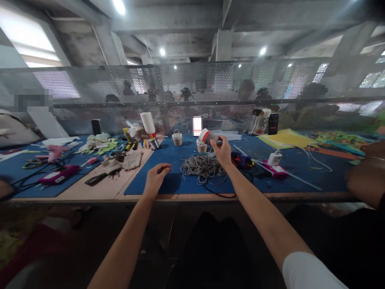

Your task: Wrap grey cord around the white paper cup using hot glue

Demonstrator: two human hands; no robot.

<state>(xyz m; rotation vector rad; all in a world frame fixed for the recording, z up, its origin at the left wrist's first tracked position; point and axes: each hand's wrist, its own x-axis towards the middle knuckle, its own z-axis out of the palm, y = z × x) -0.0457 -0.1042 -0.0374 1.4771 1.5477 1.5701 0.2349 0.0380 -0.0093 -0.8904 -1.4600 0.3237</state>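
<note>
My right hand (223,151) is raised over the blue mat (168,154) and grips a small cylindrical container with a red band (207,137), tipped on its side. Just below that hand lies a tangled pile of grey cord (203,166). My left hand (155,177) rests near the mat's front edge with its fingers curled loosely downward, holding nothing that I can see. Two small woven baskets (177,138) stand behind the cord.
A pink glue gun (58,175) and scissors lie at the left, another glue gun and white plug (275,162) at the right. A tilted white cup (148,123) and scraps stand at the back. A mesh screen (192,86) closes the far side. Another person's arm (365,176) reaches in at right.
</note>
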